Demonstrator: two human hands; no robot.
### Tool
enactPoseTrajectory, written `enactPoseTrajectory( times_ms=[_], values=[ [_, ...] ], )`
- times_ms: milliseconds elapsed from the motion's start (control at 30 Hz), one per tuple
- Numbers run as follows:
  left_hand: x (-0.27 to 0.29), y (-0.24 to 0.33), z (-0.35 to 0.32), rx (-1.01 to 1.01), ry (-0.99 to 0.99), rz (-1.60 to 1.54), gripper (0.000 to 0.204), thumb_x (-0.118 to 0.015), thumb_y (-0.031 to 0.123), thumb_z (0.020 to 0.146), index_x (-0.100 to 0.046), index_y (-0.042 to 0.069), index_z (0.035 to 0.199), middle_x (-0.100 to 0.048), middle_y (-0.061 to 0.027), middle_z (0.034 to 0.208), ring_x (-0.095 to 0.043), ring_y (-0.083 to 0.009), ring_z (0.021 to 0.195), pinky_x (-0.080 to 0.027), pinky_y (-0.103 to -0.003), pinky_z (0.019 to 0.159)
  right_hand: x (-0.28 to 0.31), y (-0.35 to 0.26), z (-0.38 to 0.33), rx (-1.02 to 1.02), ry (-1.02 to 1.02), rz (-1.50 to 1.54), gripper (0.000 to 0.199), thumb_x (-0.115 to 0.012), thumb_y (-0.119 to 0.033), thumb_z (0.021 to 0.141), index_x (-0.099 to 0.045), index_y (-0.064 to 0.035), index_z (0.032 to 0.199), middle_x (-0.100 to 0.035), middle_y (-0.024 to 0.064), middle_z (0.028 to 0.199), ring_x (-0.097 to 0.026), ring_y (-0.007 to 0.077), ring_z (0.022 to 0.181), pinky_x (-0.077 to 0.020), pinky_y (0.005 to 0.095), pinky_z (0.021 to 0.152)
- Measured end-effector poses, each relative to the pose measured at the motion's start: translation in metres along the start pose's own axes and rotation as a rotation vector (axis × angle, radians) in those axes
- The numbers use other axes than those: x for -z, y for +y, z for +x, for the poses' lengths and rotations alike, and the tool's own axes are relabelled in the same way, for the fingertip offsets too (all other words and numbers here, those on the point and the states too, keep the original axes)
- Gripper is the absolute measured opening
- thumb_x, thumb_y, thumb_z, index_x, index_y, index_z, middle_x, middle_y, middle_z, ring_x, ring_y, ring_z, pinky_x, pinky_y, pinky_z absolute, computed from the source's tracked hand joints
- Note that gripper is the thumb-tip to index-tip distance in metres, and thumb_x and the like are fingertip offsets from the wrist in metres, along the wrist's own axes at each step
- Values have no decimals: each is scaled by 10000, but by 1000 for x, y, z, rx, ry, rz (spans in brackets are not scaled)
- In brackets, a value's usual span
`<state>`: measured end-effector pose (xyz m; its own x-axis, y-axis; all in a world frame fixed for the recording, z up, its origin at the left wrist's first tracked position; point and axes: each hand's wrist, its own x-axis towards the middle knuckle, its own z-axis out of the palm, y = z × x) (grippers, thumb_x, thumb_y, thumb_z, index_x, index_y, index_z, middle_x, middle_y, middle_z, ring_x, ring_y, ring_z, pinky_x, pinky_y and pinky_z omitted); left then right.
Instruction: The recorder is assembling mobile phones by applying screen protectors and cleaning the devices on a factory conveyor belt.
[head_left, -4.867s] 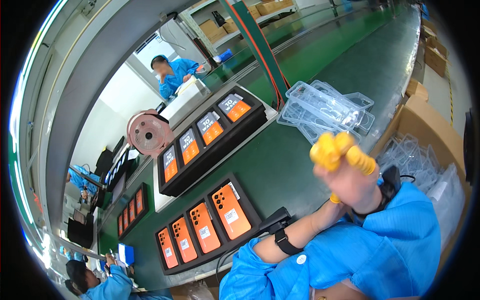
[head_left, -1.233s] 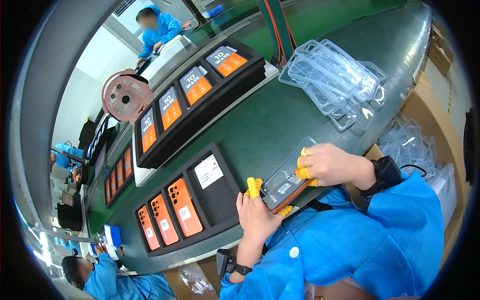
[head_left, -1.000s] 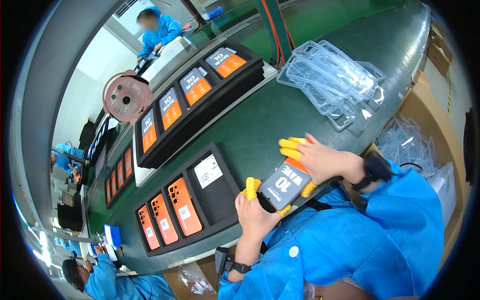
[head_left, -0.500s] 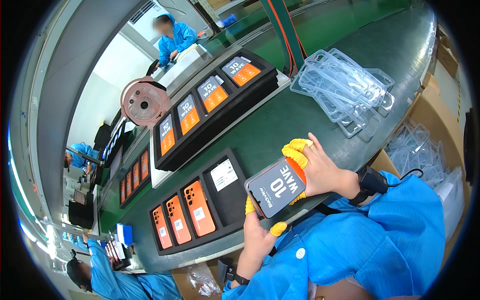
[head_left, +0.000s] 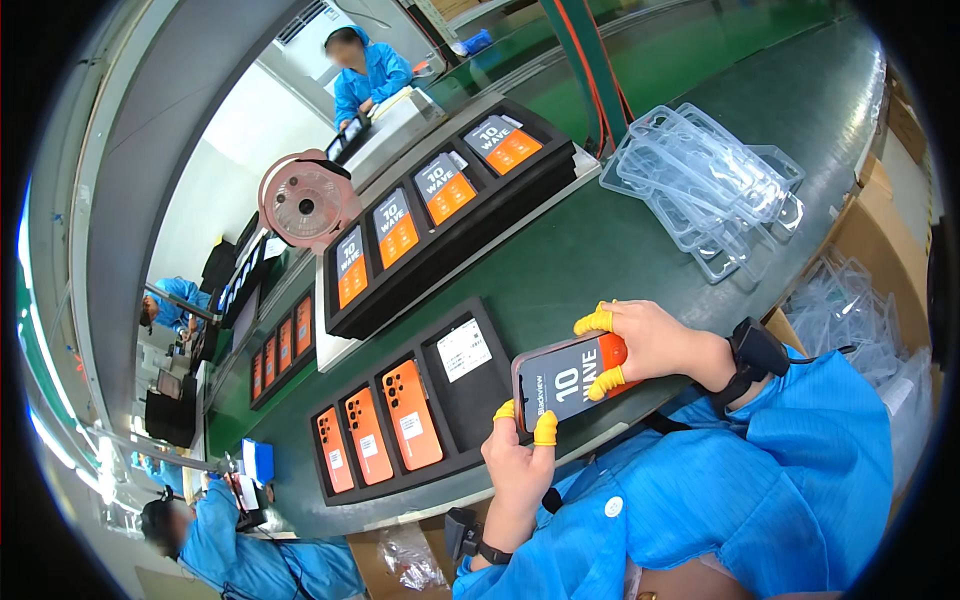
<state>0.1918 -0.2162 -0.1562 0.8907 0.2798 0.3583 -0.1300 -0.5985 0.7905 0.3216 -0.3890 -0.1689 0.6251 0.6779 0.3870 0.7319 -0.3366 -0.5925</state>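
Phone being pinched at opposite ends by yellow-covered fingers of left hand and right hand, near front edge of desk. Drop being risked if either pinch is loosened; black tray, just beside, could be knocked.

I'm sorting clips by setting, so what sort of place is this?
Probably an electronics packing or assembly line: orange phones lie in a black tray, clear plastic shells are piled on a long green bench, and co-workers in blue are nearby.
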Motion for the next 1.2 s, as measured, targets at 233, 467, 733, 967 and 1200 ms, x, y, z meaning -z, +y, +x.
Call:
enactPoseTrajectory(
  times_ms=[233,467,733,967,1200],
  values=[
    [-2,-10,-1,-2,57,53,246,-644,118,711,-548,-6,901,-585,-136,670,-600,-205,578,-452,-280,520,-4,-11,-2,27,173,27,547,-775,-405,430,-570,-18,757,-563,112,722,-563,282,693,-451,336,647],
    [22,-25,14,237,-452,-594,489,-632,187,726,-418,-16,1116,-538,-155,989,-551,-224,883,-427,-301,769,-2,-25,-10,-205,115,180,461,-823,-260,442,-579,-11,744,-570,75,684,-561,193,613,-440,278,587],
    [-17,-8,-4,-105,-522,-150,381,-596,197,743,-474,-37,1017,-537,-220,943,-526,-345,892,-419,-384,770,-13,-49,0,-179,50,1044,471,-806,-124,526,-555,-11,908,-605,40,831,-562,98,757,-462,240,681],
    [-27,-15,-15,95,-272,155,173,-575,71,706,-565,-14,856,-580,-205,737,-576,-345,674,-463,-374,599,-32,-57,-2,-176,339,1040,404,-789,-95,547,-571,-11,876,-592,33,801,-555,107,731,-451,234,640],
    [26,-43,-8,275,-286,-623,218,-508,202,827,-551,22,943,-604,-54,745,-573,-127,587,-442,-236,481,12,-31,1,55,422,217,549,-790,-358,507,-517,-35,858,-521,81,751,-517,218,675,-421,308,618]
  ],
)
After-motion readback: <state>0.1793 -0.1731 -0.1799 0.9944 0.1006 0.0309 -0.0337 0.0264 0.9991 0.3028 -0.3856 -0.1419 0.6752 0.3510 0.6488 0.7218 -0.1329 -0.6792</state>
